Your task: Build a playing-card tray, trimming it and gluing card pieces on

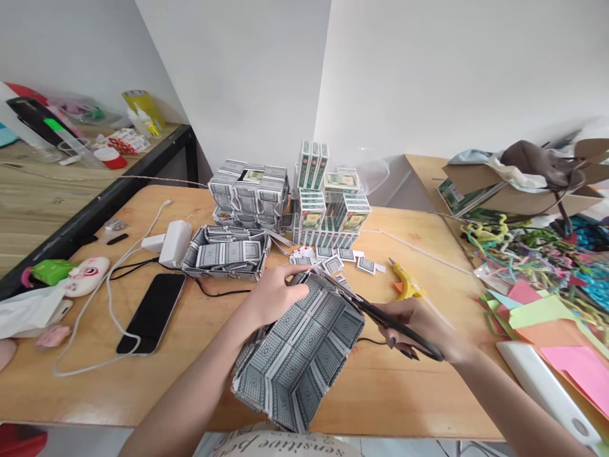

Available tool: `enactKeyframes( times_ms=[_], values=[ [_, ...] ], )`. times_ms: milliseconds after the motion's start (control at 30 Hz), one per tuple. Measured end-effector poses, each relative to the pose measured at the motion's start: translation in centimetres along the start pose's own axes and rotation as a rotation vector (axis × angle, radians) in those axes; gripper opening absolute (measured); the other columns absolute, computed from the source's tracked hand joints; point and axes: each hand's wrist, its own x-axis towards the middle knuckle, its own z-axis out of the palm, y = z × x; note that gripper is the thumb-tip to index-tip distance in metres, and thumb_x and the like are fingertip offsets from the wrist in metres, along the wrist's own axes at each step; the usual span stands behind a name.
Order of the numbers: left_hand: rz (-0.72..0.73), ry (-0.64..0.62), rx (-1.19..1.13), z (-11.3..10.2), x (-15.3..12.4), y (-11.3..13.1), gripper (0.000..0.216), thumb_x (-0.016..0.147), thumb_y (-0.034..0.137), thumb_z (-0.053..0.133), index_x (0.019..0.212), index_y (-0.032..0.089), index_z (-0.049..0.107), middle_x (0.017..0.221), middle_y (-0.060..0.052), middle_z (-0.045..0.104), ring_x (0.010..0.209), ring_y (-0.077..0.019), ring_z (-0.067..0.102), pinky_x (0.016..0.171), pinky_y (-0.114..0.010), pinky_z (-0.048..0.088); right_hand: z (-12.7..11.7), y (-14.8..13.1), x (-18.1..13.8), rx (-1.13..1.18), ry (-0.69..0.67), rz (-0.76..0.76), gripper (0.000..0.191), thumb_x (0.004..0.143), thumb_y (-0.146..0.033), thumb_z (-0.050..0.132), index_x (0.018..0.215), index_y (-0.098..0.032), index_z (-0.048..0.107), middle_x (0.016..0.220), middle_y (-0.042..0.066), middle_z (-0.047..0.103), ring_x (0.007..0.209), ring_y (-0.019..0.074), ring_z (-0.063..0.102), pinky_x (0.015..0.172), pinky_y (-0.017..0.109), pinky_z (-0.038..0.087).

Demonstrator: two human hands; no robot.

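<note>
A box made of grey-backed playing cards (304, 343) is tilted at the table's front, its hollow inside facing me. My left hand (276, 295) grips its far left edge, thumb and forefinger near the rim. My right hand (409, 324) is closed round black-handled scissors (394, 325); their blades lie at the box's far edge. Whether the blades bite into a card I cannot tell. Just beyond lie several loose card pieces (366, 264). Left of them stands another card box (223, 251) filled with cards.
Stacked card boxes (250, 190) and packs of playing cards (328, 203) stand at the back. A yellow glue gun (406, 279) lies right of the loose pieces. A phone (152, 312), white cable and charger (175, 243) are at left. Coloured paper (547, 317) and pipe cleaners (514, 244) cover the right side.
</note>
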Motion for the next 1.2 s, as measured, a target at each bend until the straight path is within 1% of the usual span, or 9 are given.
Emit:
enactKeyframes(
  times_ms=[133, 267, 467, 533, 600, 700, 833, 967, 1200],
  values=[
    [0.000, 0.008, 0.019, 0.1, 0.1, -0.1, 0.048, 0.068, 0.025, 0.048, 0.114, 0.018, 0.062, 0.090, 0.000, 0.068, 0.079, -0.0182, 0.057, 0.071, -0.025, 0.040, -0.1, 0.8, 0.0, 0.056, -0.026, -0.029, 0.027, 0.074, -0.044, 0.057, 0.069, -0.017, 0.054, 0.056, -0.003, 0.047, 0.042, 0.0054, 0.040, 0.038, 0.017, 0.033],
    [0.001, 0.011, 0.013, 0.2, 0.1, -0.1, 0.047, 0.068, 0.025, 0.049, 0.113, 0.020, 0.062, 0.105, -0.001, 0.065, 0.086, -0.0187, 0.057, 0.075, -0.025, 0.040, 0.2, 0.7, 0.0, 0.108, -0.046, -0.028, 0.041, 0.071, -0.056, 0.056, 0.064, -0.016, 0.048, 0.055, -0.004, 0.037, 0.042, 0.0047, 0.033, 0.035, 0.017, 0.026],
    [-0.007, 0.015, 0.006, 0.2, 0.0, 0.1, 0.049, 0.068, 0.024, 0.049, 0.115, 0.021, 0.061, 0.109, 0.000, 0.064, 0.091, -0.0199, 0.057, 0.082, -0.027, 0.040, 0.5, 0.4, 0.1, 0.149, -0.051, -0.064, 0.052, 0.067, -0.068, 0.051, 0.061, -0.017, 0.048, 0.054, -0.003, 0.037, 0.042, 0.0045, 0.026, 0.035, 0.018, 0.024],
    [-0.001, 0.029, 0.005, 0.3, 0.1, 0.0, 0.047, 0.068, 0.024, 0.049, 0.113, 0.021, 0.063, 0.110, -0.001, 0.064, 0.095, -0.0212, 0.057, 0.085, -0.029, 0.039, 0.6, 0.1, 0.3, 0.051, 0.008, -0.070, 0.048, 0.067, -0.064, 0.055, 0.071, -0.015, 0.058, 0.055, -0.002, 0.044, 0.042, 0.0063, 0.034, 0.037, 0.019, 0.031],
    [0.011, 0.043, -0.006, 0.4, 0.2, -0.1, 0.046, 0.068, 0.024, 0.049, 0.111, 0.021, 0.064, 0.111, -0.001, 0.064, 0.099, -0.0219, 0.056, 0.088, -0.029, 0.039, 0.8, -0.2, 0.3, -0.125, 0.105, -0.113, 0.046, 0.069, -0.055, 0.060, 0.094, -0.017, 0.063, 0.066, 0.001, 0.057, 0.051, 0.0115, 0.048, 0.045, 0.023, 0.042],
    [0.020, 0.044, -0.016, 0.4, 0.3, -0.5, 0.044, 0.068, 0.024, 0.049, 0.110, 0.020, 0.064, 0.110, 0.000, 0.064, 0.101, -0.0218, 0.055, 0.089, -0.028, 0.038, 1.0, -0.6, 0.0, -0.483, 0.296, -0.201, 0.055, 0.070, -0.047, 0.063, 0.118, -0.021, 0.055, 0.078, 0.002, 0.063, 0.060, 0.0160, 0.057, 0.050, 0.027, 0.048],
    [0.027, 0.024, -0.001, 0.5, 0.3, -0.6, 0.044, 0.068, 0.023, 0.049, 0.110, 0.021, 0.064, 0.109, 0.000, 0.065, 0.096, -0.0207, 0.057, 0.083, -0.027, 0.040, 1.1, -0.1, -0.4, -0.860, 0.481, -0.315, 0.058, 0.073, -0.039, 0.063, 0.126, -0.019, 0.048, 0.080, 0.003, 0.064, 0.061, 0.0139, 0.059, 0.053, 0.025, 0.049],
    [0.040, 0.023, 0.003, 0.4, 0.3, -0.6, 0.046, 0.069, 0.022, 0.048, 0.112, 0.020, 0.063, 0.111, 0.000, 0.064, 0.095, -0.0200, 0.056, 0.082, -0.026, 0.039, 1.0, 1.0, -0.1, -0.980, 0.569, -0.375, 0.049, 0.079, -0.028, 0.056, 0.126, -0.017, 0.048, 0.089, 0.006, 0.064, 0.066, 0.0139, 0.061, 0.059, 0.027, 0.050],
    [0.025, -0.020, -0.033, 0.2, 0.0, -0.5, 0.049, 0.069, 0.023, 0.048, 0.116, 0.020, 0.060, 0.108, -0.001, 0.065, 0.093, -0.0195, 0.057, 0.079, -0.026, 0.040, 0.0, 1.3, 0.1, -0.970, 0.528, -0.435, 0.045, 0.080, -0.021, 0.052, 0.125, -0.018, 0.049, 0.088, 0.006, 0.065, 0.070, 0.0144, 0.062, 0.060, 0.027, 0.050]
  ],
)
